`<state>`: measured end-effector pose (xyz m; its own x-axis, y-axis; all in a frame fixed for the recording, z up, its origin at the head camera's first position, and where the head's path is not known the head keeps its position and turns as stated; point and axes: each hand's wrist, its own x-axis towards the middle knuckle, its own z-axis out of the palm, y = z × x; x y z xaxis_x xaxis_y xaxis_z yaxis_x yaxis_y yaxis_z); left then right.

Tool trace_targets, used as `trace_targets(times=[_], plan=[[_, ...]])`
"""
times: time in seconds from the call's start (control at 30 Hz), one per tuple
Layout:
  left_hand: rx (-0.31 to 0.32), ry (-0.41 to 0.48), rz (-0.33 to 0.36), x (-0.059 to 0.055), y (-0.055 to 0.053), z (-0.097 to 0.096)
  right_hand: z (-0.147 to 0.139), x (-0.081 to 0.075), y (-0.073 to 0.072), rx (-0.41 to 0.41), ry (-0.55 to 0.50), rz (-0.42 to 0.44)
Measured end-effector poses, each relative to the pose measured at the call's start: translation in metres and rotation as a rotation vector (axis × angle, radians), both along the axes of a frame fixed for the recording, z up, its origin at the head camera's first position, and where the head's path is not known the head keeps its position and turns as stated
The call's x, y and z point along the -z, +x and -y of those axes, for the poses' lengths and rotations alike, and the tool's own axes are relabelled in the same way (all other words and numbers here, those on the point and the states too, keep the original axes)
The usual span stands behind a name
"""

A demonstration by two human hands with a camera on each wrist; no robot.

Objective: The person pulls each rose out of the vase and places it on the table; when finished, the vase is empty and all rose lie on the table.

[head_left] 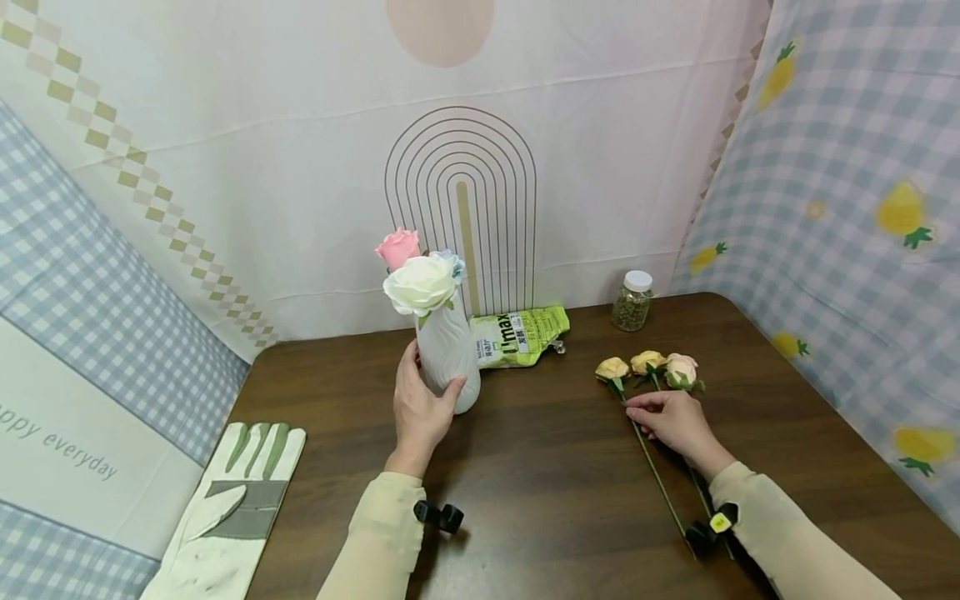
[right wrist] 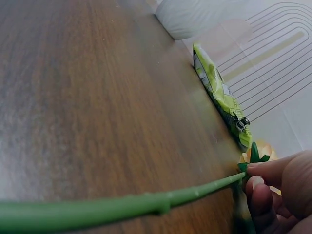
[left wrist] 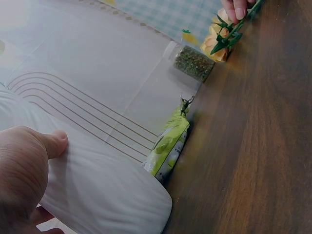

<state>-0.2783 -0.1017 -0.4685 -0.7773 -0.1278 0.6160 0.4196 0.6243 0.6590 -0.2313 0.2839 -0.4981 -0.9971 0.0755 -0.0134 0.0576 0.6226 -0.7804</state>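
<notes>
My left hand (head_left: 424, 410) grips a white ribbed vase (head_left: 448, 354) around its lower body, thumb across the front. Out of the vase's mouth rise a white flower (head_left: 422, 285), a pink rose (head_left: 398, 247) and a pale blue flower (head_left: 452, 263). On the right, my right hand (head_left: 672, 423) pinches the green stem (right wrist: 195, 192) of a yellow artificial rose (head_left: 612, 369) just below its head. Beside that bloom lie a second yellow rose (head_left: 648, 362) and a pale pink rose (head_left: 682, 370), their stems partly hidden under the hand and wrist.
A green-and-white bag (head_left: 525, 335) with a metal clip lies behind the vase near the wall cloth. Farther right stands a white-lidded jar (head_left: 632, 302) of dried green bits. White and green work gloves (head_left: 228, 508) lie at the table's left edge.
</notes>
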Motion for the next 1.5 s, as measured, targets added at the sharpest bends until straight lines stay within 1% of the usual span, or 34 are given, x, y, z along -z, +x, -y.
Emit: trace_targets(times=[0.17, 0.27, 0.33, 0.4, 0.47, 0.57, 0.67, 0.8, 0.87, 0.97, 1.1, 1.27, 1.37, 1.5], plan=[[-0.002, 0.000, -0.005, 0.000, 0.001, 0.000, -0.001, -0.002, 0.000, -0.002, 0.010, 0.010], [-0.004, 0.002, -0.011, 0.000, 0.001, -0.001, 0.000, -0.004, 0.001, -0.012, 0.011, -0.002], [-0.004, 0.002, -0.010, 0.000, 0.001, -0.001, 0.001, -0.008, 0.001, -0.020, 0.019, -0.026], [-0.001, 0.000, -0.009, 0.000, 0.001, 0.000, 0.004, -0.015, 0.000, -0.030, 0.025, -0.065], [0.001, 0.000, -0.006, 0.000, 0.001, 0.000, 0.009, -0.027, -0.003, -0.049, 0.044, -0.133], [0.002, -0.002, -0.003, 0.000, 0.000, 0.000, 0.023, -0.052, -0.008, -0.083, 0.065, -0.242], [0.001, -0.004, 0.005, 0.000, 0.001, 0.000, 0.046, -0.081, -0.012, -0.116, 0.053, -0.301], [0.001, -0.005, 0.002, 0.000, 0.001, 0.000, 0.092, -0.116, -0.019, -0.186, -0.010, -0.340], [0.000, -0.004, -0.009, -0.001, 0.002, 0.000, 0.117, -0.129, -0.024, -0.232, -0.038, -0.378], [0.001, 0.000, -0.025, -0.002, 0.002, -0.001, 0.153, -0.143, -0.033, -0.301, -0.094, -0.425], [0.011, -0.003, -0.025, -0.002, 0.002, -0.001, 0.191, -0.154, -0.045, -0.343, -0.152, -0.455], [0.021, -0.005, -0.001, -0.002, 0.001, -0.001, 0.221, -0.163, -0.055, -0.325, -0.221, -0.467], [0.022, -0.004, 0.002, -0.002, 0.001, -0.001, 0.233, -0.166, -0.060, -0.316, -0.226, -0.467], [0.025, -0.005, -0.014, -0.001, 0.002, 0.000, 0.245, -0.169, -0.062, -0.325, -0.182, -0.439]])
